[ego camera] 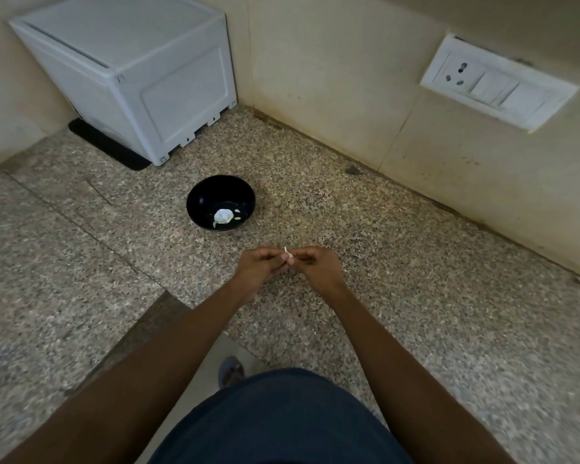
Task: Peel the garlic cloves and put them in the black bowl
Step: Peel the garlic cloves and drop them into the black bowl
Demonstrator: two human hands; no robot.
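A black bowl (195, 200) stands on the speckled stone counter, holding a white garlic bulb (223, 215) and a few pale cloves (237, 218) beside it. Nearer me, my left hand (258, 266) and my right hand (317, 264) meet above the counter, fingertips together. Between them they pinch a small garlic clove (287, 253), of which only a pale tip shows above the fingers. The hands are a short way in front of the bowl and to its right.
A white plastic box (131, 72) on a black mat (108, 145) fills the back left corner. Beige walls close the back and right, with a white socket and switch plate (496, 83). The counter's front edge (168, 316) lies under my arms.
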